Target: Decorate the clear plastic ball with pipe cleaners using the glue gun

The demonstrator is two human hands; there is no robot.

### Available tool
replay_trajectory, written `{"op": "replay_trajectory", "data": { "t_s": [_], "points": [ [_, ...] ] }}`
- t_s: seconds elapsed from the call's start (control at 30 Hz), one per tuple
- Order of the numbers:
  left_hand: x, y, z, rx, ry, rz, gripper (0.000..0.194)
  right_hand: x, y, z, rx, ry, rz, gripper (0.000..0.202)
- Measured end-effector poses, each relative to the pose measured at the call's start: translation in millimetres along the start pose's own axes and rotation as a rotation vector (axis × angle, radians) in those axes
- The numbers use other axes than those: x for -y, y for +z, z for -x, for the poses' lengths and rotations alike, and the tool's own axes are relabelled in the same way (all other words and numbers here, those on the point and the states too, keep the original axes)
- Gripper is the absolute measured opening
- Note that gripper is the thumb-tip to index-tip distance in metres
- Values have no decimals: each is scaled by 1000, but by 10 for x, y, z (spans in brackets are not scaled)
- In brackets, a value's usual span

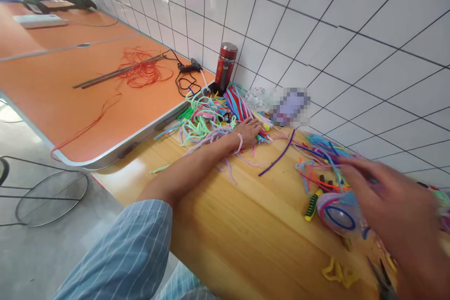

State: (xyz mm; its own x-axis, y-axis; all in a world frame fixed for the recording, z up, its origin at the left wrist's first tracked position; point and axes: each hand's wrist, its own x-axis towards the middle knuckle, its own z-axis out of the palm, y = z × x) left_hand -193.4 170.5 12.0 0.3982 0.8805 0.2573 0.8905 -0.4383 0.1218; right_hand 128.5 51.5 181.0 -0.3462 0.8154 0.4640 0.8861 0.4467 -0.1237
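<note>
My left hand (249, 132) lies flat, fingers spread, on the near end of a bundle of coloured pipe cleaners (236, 103). Beside it on the left is a tangled heap of green, pink and white pipe cleaners (198, 124). My right hand (383, 192) is blurred at the right, above a second pile of coloured pipe cleaners (325, 143); its fingertips are near the pile, and whether they hold anything is unclear. Between the hands a single purple pipe cleaner (277, 157) lies on the wooden table (242, 225).
A red thermos (226, 66) and a glue gun (191, 66) stand or lie near the tiled wall. Pliers (383, 279), a green-yellow tool (312, 205), a clear round container (340, 215) and yellow pieces (339, 273) lie at right. The orange table (105, 103) holds red string.
</note>
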Motion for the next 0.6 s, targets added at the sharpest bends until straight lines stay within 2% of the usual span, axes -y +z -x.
{"op": "replay_trajectory", "data": {
  "t_s": [0.17, 0.3, 0.43, 0.6],
  "points": [
    [5, -19, -17, 4, -4, 23, 41, 295, 1056, -1035, 211, 30, 4, 32],
    [12, 11, -7, -31, -18, 29, 48, 334, 1722, -1451, 313, 84, 100, 35],
    [35, 106, -15, -47, -24, 30, 56, 331, 2109, -1594, 346, 102, 122, 36],
    [47, 160, -27, -30, -21, 39, 58, 329, 2332, -1636, 371, 94, 129, 30]
  ]
}}
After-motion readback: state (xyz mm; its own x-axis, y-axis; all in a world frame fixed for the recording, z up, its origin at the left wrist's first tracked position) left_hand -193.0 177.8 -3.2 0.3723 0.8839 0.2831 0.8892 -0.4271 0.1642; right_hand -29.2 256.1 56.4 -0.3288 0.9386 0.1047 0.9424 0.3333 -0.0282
